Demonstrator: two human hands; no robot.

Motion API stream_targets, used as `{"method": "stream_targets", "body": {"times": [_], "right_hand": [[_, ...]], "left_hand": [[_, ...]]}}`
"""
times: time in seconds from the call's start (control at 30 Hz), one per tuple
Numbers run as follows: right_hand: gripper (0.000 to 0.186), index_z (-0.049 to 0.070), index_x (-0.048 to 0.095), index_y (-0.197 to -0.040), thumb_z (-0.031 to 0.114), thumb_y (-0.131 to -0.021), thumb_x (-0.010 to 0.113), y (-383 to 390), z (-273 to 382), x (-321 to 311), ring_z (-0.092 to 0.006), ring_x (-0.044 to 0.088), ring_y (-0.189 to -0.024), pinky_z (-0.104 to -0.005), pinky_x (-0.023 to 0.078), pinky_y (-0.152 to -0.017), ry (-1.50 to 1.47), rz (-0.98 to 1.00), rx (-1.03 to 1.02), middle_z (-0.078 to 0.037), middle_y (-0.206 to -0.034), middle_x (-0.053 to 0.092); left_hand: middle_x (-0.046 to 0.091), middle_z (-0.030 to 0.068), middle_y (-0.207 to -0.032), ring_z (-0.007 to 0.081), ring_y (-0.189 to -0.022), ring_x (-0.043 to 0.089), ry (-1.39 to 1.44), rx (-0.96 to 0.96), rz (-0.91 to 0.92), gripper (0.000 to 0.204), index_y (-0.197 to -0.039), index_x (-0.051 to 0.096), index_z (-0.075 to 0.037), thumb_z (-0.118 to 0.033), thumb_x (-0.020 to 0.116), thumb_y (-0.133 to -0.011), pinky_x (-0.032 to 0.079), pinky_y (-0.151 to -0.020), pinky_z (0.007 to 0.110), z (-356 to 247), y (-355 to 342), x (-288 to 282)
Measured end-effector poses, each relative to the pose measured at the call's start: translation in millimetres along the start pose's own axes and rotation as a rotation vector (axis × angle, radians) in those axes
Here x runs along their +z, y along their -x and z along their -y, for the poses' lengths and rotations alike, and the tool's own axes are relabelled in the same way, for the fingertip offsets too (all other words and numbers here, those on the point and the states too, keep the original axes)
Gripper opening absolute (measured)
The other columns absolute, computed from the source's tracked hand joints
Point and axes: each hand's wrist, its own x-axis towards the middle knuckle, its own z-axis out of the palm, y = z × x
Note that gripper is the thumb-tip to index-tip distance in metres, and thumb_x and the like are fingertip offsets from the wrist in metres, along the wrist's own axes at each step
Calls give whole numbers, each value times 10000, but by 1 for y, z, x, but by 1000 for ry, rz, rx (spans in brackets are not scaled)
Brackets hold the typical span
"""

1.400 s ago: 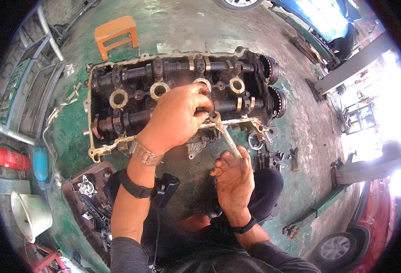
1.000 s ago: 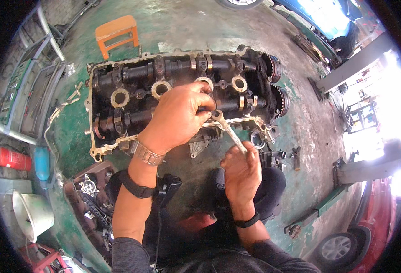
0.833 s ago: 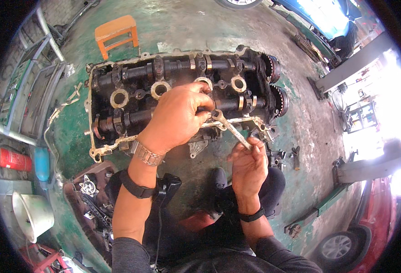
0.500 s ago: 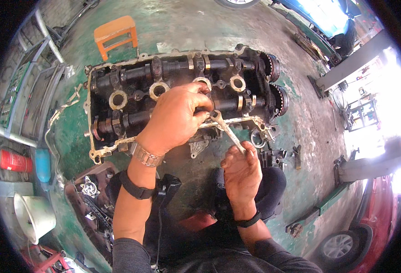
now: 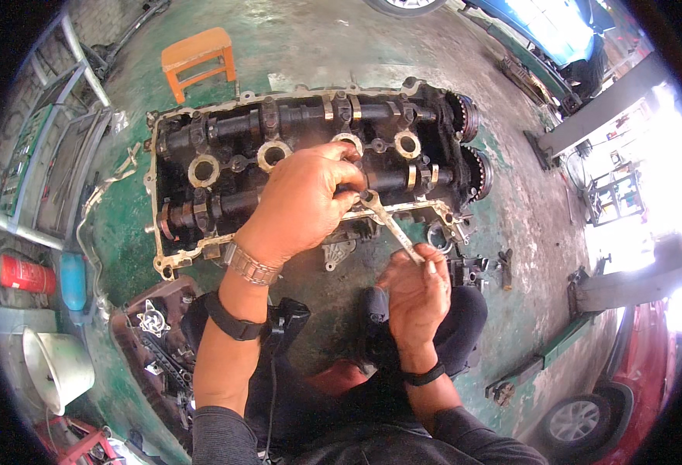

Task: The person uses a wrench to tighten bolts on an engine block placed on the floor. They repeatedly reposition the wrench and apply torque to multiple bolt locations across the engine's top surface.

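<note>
An oily engine cylinder head point(image 5: 236, 203) lies in front of me, with two dark camshafts running along it and toothed sprockets point(image 5: 476, 172) at its right end. My right hand point(image 5: 422, 298) grips the lower end of a combination wrench point(image 5: 396, 232). The wrench's upper end sits at a bolt on the near camshaft's cap. Over the middle of the cylinder head, my left hand point(image 5: 302, 201) is closed, its fingertips bent down beside the wrench's upper end. Whatever those fingers hold, if anything, is hidden behind the hand.
An orange stool point(image 5: 198, 58) stands beyond the cylinder head. Loose metal parts fill a brown tray point(image 5: 135, 310) at the lower left. A red fire extinguisher point(image 5: 25, 275) and a white bucket point(image 5: 70, 372) are farther left. Other parts lie right of my knee; a red car point(image 5: 635, 372) stands far right.
My right hand has shifted slightly right, swinging the wrench's lower end with it. My left hand stays nearly in place over the cylinder head.
</note>
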Motion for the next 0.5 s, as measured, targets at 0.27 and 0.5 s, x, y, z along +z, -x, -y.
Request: {"method": "stream_targets", "body": {"times": [0.27, 0.5], "right_hand": [[336, 36, 482, -1289, 239, -1028, 540, 16, -19, 20, -336, 689, -971, -445, 589, -798, 16, -34, -26, -244, -1158, 665], [295, 42, 501, -1288, 216, -1051, 496, 11, -17, 16, -345, 699, -969, -458, 588, -816, -208, -50, 59, -257, -1171, 672]], "left_hand": [[691, 194, -1174, 386, -1009, 664, 6, 56, -48, 112, -875, 749, -31, -81, 705, -786, 524, -849, 440, 5, -1, 4], [687, 204, -1181, 394, -1022, 660, 2, 47, -40, 119, -884, 745, -27, -62, 697, -781, 526, -864, 442, 4, -1, 2]]}}
